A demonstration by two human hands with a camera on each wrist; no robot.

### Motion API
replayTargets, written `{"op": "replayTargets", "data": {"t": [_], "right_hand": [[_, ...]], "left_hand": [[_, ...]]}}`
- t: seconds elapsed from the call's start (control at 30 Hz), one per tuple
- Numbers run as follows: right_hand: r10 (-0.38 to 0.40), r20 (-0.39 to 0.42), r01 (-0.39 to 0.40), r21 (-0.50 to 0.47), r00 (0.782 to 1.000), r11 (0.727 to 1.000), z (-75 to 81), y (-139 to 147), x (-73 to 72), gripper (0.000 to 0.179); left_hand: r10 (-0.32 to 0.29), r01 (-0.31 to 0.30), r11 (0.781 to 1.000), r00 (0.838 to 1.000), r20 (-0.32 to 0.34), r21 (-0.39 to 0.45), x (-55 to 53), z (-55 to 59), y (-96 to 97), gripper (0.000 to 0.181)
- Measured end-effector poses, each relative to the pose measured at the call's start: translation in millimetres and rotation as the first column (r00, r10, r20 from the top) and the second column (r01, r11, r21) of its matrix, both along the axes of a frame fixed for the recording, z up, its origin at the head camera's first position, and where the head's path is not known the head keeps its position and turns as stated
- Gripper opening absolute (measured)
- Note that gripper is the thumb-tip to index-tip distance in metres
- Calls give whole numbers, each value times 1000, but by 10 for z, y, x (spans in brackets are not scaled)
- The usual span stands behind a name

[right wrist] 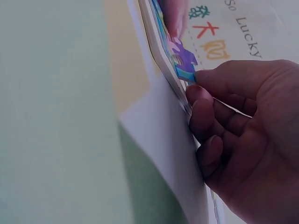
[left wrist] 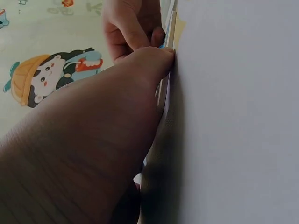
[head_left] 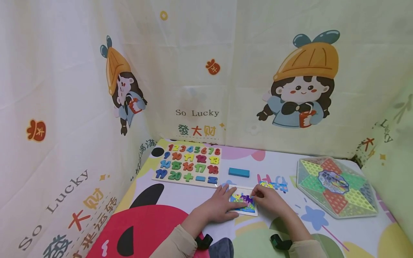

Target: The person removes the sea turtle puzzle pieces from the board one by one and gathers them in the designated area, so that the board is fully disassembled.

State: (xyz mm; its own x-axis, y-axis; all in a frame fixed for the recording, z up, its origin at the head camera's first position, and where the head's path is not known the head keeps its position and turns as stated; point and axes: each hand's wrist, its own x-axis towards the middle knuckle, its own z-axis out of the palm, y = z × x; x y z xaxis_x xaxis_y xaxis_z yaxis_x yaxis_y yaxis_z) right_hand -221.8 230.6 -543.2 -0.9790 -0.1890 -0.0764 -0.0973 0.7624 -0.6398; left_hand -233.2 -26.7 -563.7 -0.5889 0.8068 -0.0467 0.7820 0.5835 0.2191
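Bracing the puzzle tray (head_left: 249,213) on the bench (head_left: 184,195), the left hand (head_left: 222,205) lies spread across it, presumably against sliding. The right hand (head_left: 270,200), grip narrow, pinches a purple piece (right wrist: 185,57) by its corner at the tray's right side; seating cannot be confirmed.

The table (head_left: 180,194) is 1, with 2 hands at its near side: 1 left hand (head_left: 222,205) and 1 right hand (head_left: 270,200). Sleeves (head_left: 175,243) come to 2, black wrist devices (head_left: 204,242) to 2. Between the hands is 1 puzzle frame (head_left: 248,214), with 1 puzzle piece (right wrist: 186,63) pinched at right; loose pieces (head_left: 274,185) beyond are too small to count. Far left, 1 number board (head_left: 206,175) bears 20 numbers (head_left: 188,166) and 3 signs (head_left: 188,177): 8 shapes in the far row, 5 in each of 3 nearer rows. Farther right: 1 teal block (head_left: 239,172), then 1 hexagonal game board (head_left: 335,200).
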Motion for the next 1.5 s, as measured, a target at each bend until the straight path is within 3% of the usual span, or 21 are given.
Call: {"op": "replayTargets", "data": {"t": [0.3, 0.67, 0.87, 1.17, 1.5], "right_hand": [[-35, 30, 35, -17, 999, 999, -10, -42, -12, 8], [11, 15, -10, -89, 1000, 996, -74, 106, -22, 6], [-102, 30, 105, -162, 994, 981, -49, 125, -79, 4], [-88, 53, 96, -172, 995, 981, -49, 225, -130, 15], [-119, 134, 141, -177, 984, 974, 59, 454, -36, 19]], "left_hand": [[0, 0, 1000, 1000, 14, 2, 22, 1, 11, 48], [23, -23, 999, 1000, -11, -27, 27, 18, 76, 44], [31, -31, 999, 999, 6, -18, 29, 23, 85, 45], [29, -29, 1000, 999, 38, 1, 21, -25, 59, 45], [22, -23, 1000, 999, 43, 7, 26, -32, 34, 44]]}}
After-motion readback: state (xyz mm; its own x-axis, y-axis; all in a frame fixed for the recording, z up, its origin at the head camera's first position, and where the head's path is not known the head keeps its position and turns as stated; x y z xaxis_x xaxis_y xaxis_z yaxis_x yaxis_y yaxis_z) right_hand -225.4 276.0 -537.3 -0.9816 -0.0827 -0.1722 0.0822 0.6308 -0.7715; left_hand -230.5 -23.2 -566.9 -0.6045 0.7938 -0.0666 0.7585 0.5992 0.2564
